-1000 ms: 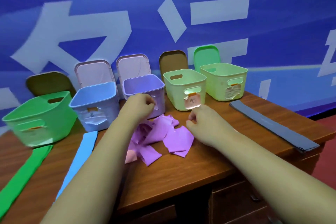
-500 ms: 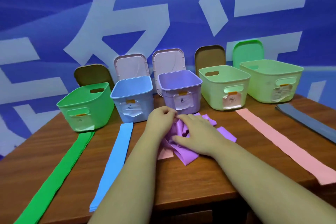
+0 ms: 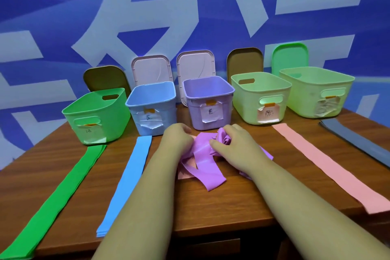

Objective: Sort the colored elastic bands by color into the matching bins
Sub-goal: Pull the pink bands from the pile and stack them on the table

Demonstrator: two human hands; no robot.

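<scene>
A crumpled heap of purple bands (image 3: 203,164) lies on the wooden table (image 3: 232,207) just in front of the purple bin (image 3: 207,103). My left hand (image 3: 176,139) grips the heap's left side and my right hand (image 3: 231,144) bunches purple band at its top. Flat stacks lie in front of the other bins: green bands (image 3: 63,196) below the green bin (image 3: 97,115), blue bands (image 3: 128,175) below the blue bin (image 3: 153,107), pink bands (image 3: 329,167) below a pale green bin (image 3: 260,97), grey bands (image 3: 356,141) below another pale green bin (image 3: 316,91).
Bin lids lean upright against the blue wall behind the bins. The table's front edge runs close below my forearms, with a drawer front under it. The grey bands run off the right edge of the view.
The view has swung left and closer, so the pink bands and all bins now show. My hands have come together on the purple heap and gathered it tighter.
</scene>
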